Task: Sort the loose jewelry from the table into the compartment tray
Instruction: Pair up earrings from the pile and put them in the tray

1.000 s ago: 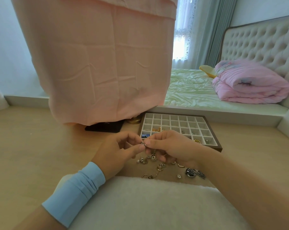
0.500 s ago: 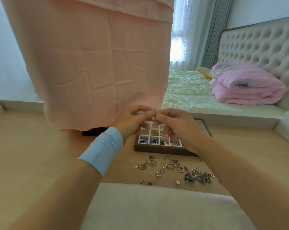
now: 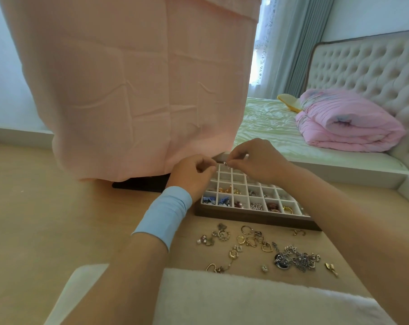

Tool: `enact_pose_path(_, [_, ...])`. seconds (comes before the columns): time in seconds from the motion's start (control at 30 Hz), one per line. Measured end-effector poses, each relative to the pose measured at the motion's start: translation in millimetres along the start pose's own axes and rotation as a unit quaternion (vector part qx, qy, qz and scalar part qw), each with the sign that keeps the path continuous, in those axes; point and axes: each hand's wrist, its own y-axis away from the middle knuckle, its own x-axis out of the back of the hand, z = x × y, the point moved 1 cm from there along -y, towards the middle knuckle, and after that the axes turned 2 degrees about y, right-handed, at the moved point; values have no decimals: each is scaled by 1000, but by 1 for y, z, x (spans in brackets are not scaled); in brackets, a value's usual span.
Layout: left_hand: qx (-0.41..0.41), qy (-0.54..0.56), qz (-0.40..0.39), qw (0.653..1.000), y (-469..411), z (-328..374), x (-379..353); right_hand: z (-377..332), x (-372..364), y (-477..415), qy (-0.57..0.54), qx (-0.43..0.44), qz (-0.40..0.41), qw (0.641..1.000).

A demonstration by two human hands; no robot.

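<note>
- Our hands meet above the far part of the compartment tray (image 3: 257,218). The left hand (image 3: 194,174) and the right hand (image 3: 255,163) both pinch one small silvery piece (image 3: 225,163) between thumb and fingertips, with the other fingers curled in. It is too small for us to name its kind.
- A blue cuff (image 3: 163,212) wraps the left wrist.
- The tray lies beneath the hands and reaches toward us. Its row nearest us holds blue pieces, reddish ones, pearly beads and a gold ring, each in its own cell. The next row holds some gold pieces, and the cells under the hands look mostly bare.
- Nearer us than the tray, below the right forearm, the loose jewelry (image 3: 265,247) lies scattered on the surface (image 3: 58,207): gold hoops and hearts, silvery charms, a tangled silver chain with a dark pendant, and small single bits.
- We judge the sorting partly done. Several cells are filled, but many pieces wait on the surface and the held piece has no cell yet. The tangled chain looks the slowest job left.
- Beyond the hands hangs a pink cloth (image 3: 140,90); closest to us lies a white pad (image 3: 245,299).
</note>
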Motion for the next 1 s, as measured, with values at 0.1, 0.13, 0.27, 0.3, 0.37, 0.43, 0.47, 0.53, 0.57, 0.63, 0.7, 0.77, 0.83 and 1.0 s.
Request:
enact_pose_path(0.1, [-13, -100, -44, 994, 0, -11, -1, -1, -4, -11, 160, 22, -66, 985])
enact_pose_path(0.13, [-13, -120, -54, 991, -1, -13, -2, -3, -6, -13, 192, 30, -79, 978])
enact_pose_path(0.27, [-16, -161, -61, 985, -3, -18, -3, -9, -19, -20, 262, 46, -110, 958])
enact_pose_path(0.3, [-18, -163, -61, 985, -3, -18, -2, -10, -22, -21, 272, 49, -114, 954])
enact_pose_path(0.37, [-19, -161, -61, 985, -3, -19, -1, -11, -26, -21, 282, 53, -112, 951])
enact_pose_path(0.43, [-21, -164, -63, 984, -2, -17, 0, -11, -28, -21, 282, 54, -98, 953])
enact_pose_path(0.47, [-23, -167, -64, 984, -1, -17, 0, -10, -29, -20, 281, 53, -90, 954])
enact_pose_path(0.53, [-26, -177, -66, 982, 1, -15, 0, -10, -28, -17, 268, 47, -72, 960])
enact_pose_path(0.57, [-27, -184, -69, 980, 2, -13, 0, -11, -26, -13, 253, 42, -64, 964])
enact_pose_path(0.63, [-29, -203, -72, 976, 4, -10, 0, -15, -19, -3, 213, 38, -56, 975])
enact_pose_path(0.7, [-33, -226, -64, 971, 7, -3, 3, -23, -10, 12, 182, 47, -57, 981])
enact_pose_path(0.77, [-40, -230, -56, 971, 11, 6, 6, -33, -4, 29, 155, 57, -66, 984])
enact_pose_path(0.83, [-34, -222, -67, 972, 18, 14, 8, -40, -1, 45, 136, 62, -82, 985])
enact_pose_path(1.0, [15, -295, -167, 941, 39, 24, 18, -48, -3, 73, 115, 78, -139, 980])
